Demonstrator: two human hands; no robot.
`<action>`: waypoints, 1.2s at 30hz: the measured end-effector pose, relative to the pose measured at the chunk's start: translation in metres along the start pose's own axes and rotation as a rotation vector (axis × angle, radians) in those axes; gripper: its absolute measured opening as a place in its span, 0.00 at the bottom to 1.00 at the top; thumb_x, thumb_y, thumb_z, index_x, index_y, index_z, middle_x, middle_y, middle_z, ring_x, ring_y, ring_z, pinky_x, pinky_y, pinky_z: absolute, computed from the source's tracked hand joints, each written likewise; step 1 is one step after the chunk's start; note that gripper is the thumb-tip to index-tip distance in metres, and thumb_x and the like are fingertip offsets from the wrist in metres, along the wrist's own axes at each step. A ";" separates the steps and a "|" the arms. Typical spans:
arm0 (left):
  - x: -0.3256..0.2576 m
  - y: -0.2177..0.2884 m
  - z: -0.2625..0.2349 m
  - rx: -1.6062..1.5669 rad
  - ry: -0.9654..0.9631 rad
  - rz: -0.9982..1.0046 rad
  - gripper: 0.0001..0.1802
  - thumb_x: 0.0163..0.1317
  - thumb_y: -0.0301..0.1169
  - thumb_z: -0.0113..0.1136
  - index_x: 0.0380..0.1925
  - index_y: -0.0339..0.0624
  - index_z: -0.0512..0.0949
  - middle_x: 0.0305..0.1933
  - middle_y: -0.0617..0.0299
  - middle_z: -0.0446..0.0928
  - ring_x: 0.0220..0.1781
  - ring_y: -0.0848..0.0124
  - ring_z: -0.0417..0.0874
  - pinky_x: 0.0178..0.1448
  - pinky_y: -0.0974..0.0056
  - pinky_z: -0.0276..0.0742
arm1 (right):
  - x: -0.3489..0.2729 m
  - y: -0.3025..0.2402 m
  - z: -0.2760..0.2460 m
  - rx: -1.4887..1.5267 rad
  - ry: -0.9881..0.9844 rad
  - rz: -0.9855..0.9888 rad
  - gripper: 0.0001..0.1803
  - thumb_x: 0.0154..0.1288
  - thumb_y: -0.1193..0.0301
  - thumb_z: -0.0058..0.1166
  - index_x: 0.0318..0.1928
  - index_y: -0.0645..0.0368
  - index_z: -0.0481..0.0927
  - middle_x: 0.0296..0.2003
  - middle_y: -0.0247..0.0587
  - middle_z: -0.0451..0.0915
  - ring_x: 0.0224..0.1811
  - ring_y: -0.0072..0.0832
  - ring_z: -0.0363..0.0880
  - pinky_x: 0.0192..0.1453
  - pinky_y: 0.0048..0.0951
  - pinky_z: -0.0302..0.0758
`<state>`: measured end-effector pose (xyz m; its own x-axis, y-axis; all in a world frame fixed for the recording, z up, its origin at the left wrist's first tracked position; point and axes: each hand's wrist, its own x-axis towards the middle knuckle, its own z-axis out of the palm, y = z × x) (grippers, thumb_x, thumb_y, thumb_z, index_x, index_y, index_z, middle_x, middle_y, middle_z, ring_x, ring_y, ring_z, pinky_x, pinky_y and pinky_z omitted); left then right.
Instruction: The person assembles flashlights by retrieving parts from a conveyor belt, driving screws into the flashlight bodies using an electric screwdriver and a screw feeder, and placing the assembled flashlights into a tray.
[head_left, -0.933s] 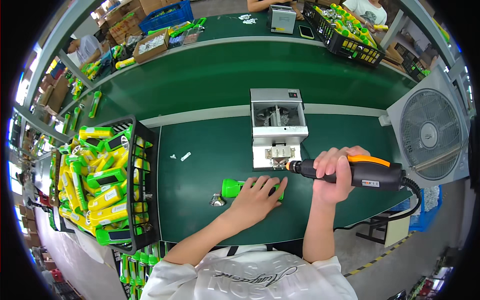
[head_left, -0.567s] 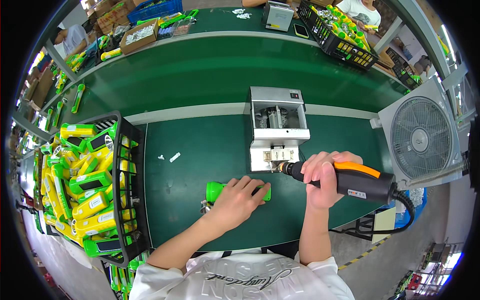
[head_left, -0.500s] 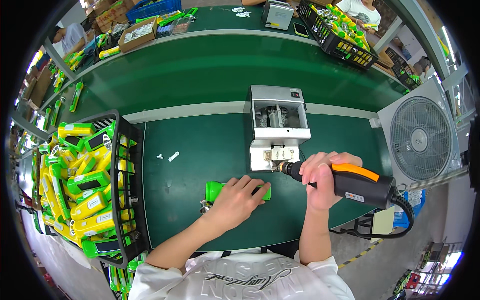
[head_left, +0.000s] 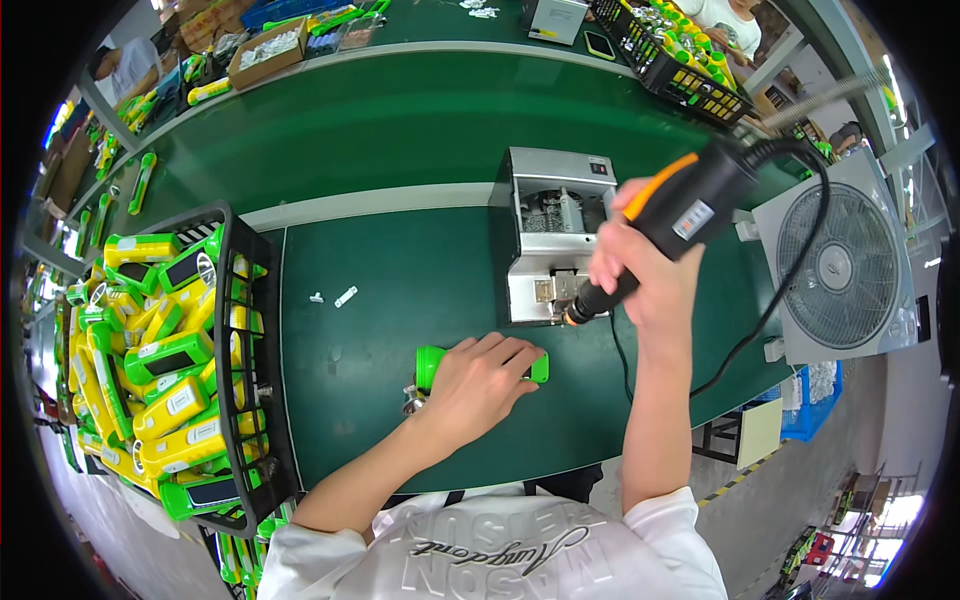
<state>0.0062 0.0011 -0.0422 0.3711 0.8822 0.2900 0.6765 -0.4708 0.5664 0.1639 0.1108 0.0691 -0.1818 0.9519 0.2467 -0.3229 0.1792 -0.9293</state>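
Black wire basket [head_left: 262,330] at the left edge of the green table [head_left: 400,270], filled with green and yellow flashlights [head_left: 165,360] lying in a loose heap, some overlapping the rim. A second black crate [head_left: 668,75] at the far right of the back table, holding small yellow and green items. An open cardboard box [head_left: 268,52] at the far left of the back table; its contents are pale and too small to tell.

Green flashlight body [head_left: 480,365] lying flat on the table, just in front of the grey screw feeder [head_left: 550,235]. Left hand [head_left: 480,385] laid palm down on the flashlight body, fingers spread and pressing it to the table; only the rounded green end at the left and a green corner at the right show past the hand. Small metal part [head_left: 413,400] on the table, just beside the left wrist.

Right hand [head_left: 645,265] closed around the grip of a black and orange electric screwdriver [head_left: 665,225], held tilted, its tip at the front opening of the screw feeder, above and to the right of the flashlight body and apart from it. Black cord [head_left: 790,270] running from the tool's rear. Two small white pieces [head_left: 337,297] on the table between basket and feeder. White fan [head_left: 840,270] to the right.
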 end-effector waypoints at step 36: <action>0.002 0.002 -0.003 0.011 0.022 -0.006 0.24 0.54 0.40 0.70 0.47 0.41 0.75 0.35 0.59 0.81 0.40 0.59 0.83 0.42 0.55 0.77 | -0.076 0.064 -0.027 0.062 -0.157 -0.094 0.15 0.60 0.85 0.59 0.42 0.60 0.69 0.31 0.37 0.77 0.30 0.22 0.77 0.35 0.26 0.78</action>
<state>0.0063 0.0014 -0.0378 0.3531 0.8851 0.3032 0.6856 -0.4653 0.5598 0.1826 0.0563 -0.0167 -0.2891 0.8804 0.3758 -0.4013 0.2450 -0.8826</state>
